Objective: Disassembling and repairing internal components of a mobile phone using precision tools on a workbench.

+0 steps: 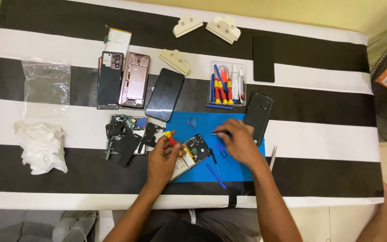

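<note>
table [319,148]: black-and-white striped cover, carrying everything below.
blue work mat [234,168]: lies near the front edge, under both hands.
crumpled white cloth [41,145] and clear plastic bag [46,83]: far left, well apart from the work.
dismantled phones [122,80]: two shells side by side, left of a dark screen panel [164,94].
black back cover [258,114]: at the mat's right edge.
clear tool tray [228,83]: holds red-and-yellow drivers, above the mat.
opened phone [192,154]: on the mat's left half, between the hands; long axis runs diagonally, camera end up and to the right, lower end toward the front left.
left hand [163,159]: closed on a red-and-yellow screwdriver [171,140], resting against the phone.
right hand [239,143]: fingers pinched on a thin dark tool [218,133]; its kind is too small to tell.
loose blue pry tool [216,175]: just beside the phone.
risk, as a judgement: small loose parts on the mat could be swept off by a wrist; a slipping tip could scratch the exposed board.
</note>
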